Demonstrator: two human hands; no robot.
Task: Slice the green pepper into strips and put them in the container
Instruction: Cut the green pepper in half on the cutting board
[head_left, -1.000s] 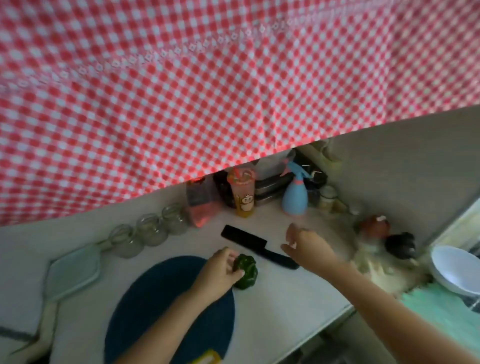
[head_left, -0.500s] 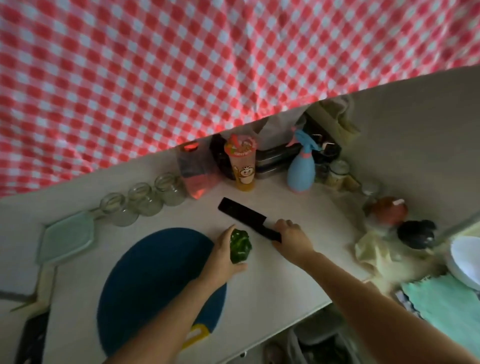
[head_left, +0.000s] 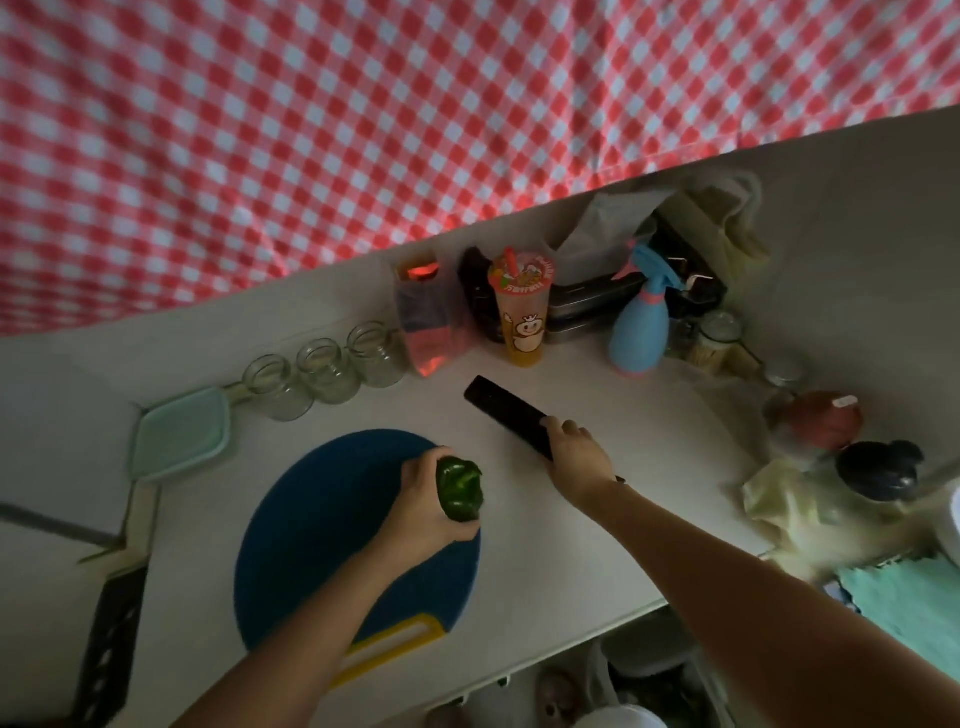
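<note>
The person stands over the counter (head_left: 597, 519) with the round blue cutting board (head_left: 322, 519) as the centre of the work. The left hand (head_left: 431, 499) is wrapped around the green pepper (head_left: 460, 488), fingers and thumb curled on it, holding it whole at the right edge of the board, just where board meets bare counter. That placement makes sense: the pepper has to sit on the board before any cut, and the hand keeps it from rolling.

To the right of the board, the right hand (head_left: 576, 460) is closed over the handle of the knife (head_left: 506, 413), whose broad dark blade lies flat on the counter pointing toward the far wall. I judge this to be the pick-up of the knife; no slicing has begun and the pepper shows no cut.

The container (head_left: 179, 441), pale green and shallow, sits just beyond the board's left edge, near enough for strips to be swept over without reaching across the blade. Whether it is lidded I cannot tell.

Three glass jars (head_left: 327, 371) stand behind the board along the wall, with a cartoon cup (head_left: 522, 312) and a blue spray bottle (head_left: 639, 332) further right, all clear of the cutting space.
</note>
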